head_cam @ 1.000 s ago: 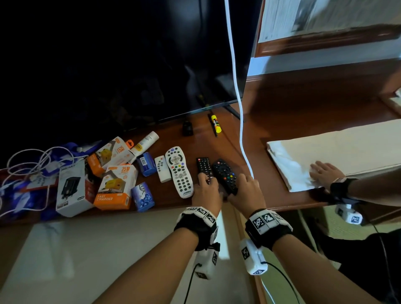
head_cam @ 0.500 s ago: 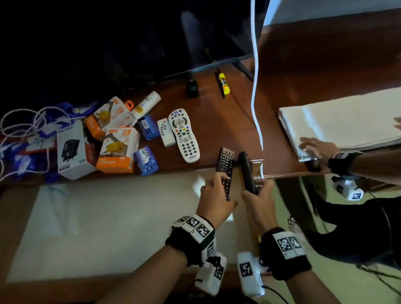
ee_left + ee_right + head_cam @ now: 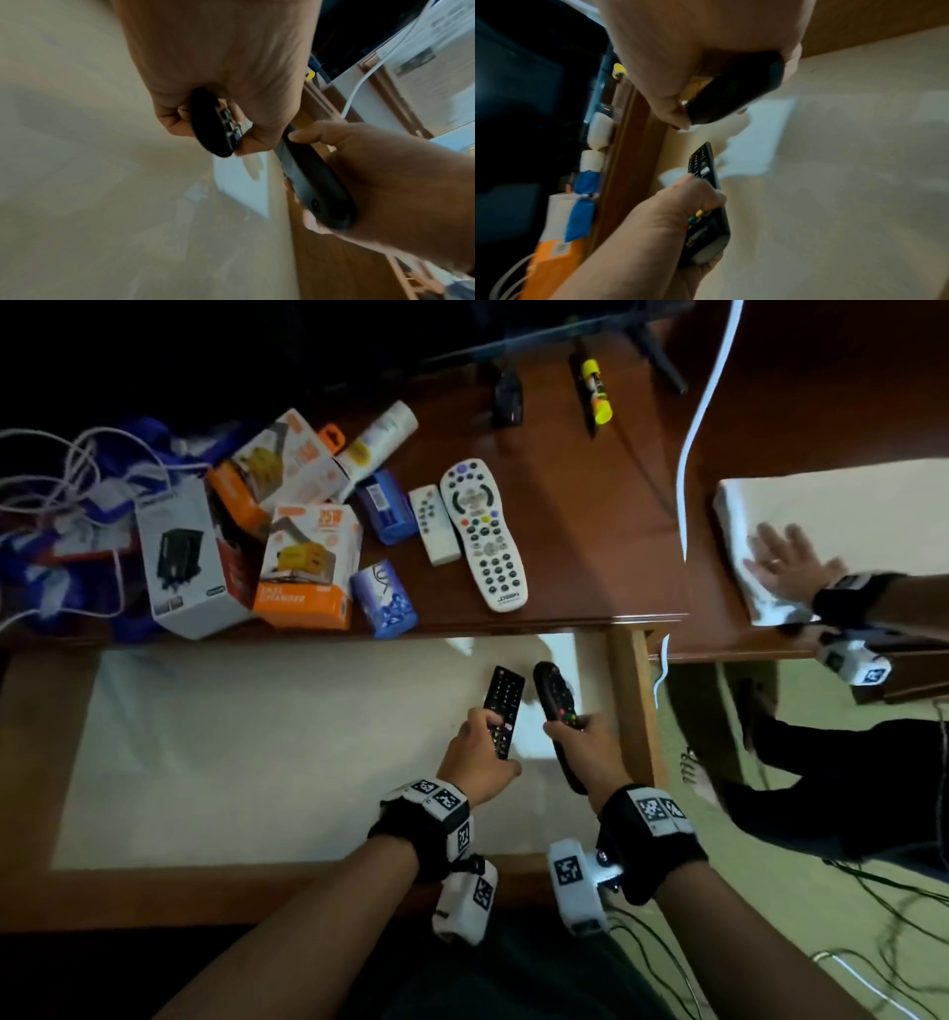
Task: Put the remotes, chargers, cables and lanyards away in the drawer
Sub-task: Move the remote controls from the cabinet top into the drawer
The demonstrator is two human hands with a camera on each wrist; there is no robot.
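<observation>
Our left hand [image 3: 475,752] fingers curl around a flat remote [image 3: 504,706]; our right hand [image 3: 590,744] fingers grip a rounded remote [image 3: 552,695], both over the drawer [image 3: 257,762].

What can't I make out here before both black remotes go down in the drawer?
- Left hand: its fingers under the flat black remote, hidden by the hand in the head view.
- Curved black remote: its rear end, covered by the right hand.
- Drawer: floor contact, blurred in both wrist views.
- Cables: cut off by the left edge.
</observation>
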